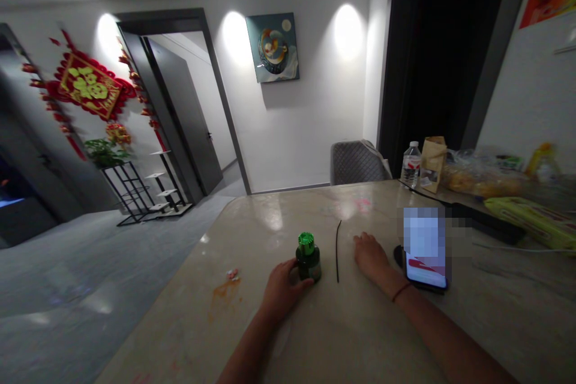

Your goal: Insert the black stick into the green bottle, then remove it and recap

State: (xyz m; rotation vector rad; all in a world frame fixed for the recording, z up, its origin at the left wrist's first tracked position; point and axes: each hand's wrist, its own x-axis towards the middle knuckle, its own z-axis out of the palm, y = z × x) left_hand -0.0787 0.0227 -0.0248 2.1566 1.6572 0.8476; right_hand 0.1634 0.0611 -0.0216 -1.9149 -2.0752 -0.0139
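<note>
A small dark green bottle (pixel 309 261) with a shiny bright green cap stands upright on the marbled table (pixel 288 348). My left hand (pixel 283 291) is closed round its lower left side, with the thumb across the front. To the right of the bottle lies a thin, dark, slightly curved strip (pixel 337 252), touched by neither hand. My right hand (pixel 371 255) rests on the table just right of that strip. Its fingers are curled together, with nothing visible in them. A dark band circles the right wrist.
A phone with a lit screen (pixel 425 267) stands right of my right hand. Farther back are a water bottle (pixel 410 165), a paper bag (pixel 432 162), a plastic bag of food (pixel 481 177) and a green-yellow packet (pixel 531 219). Orange stains and crumbs (pixel 233 275) lie left.
</note>
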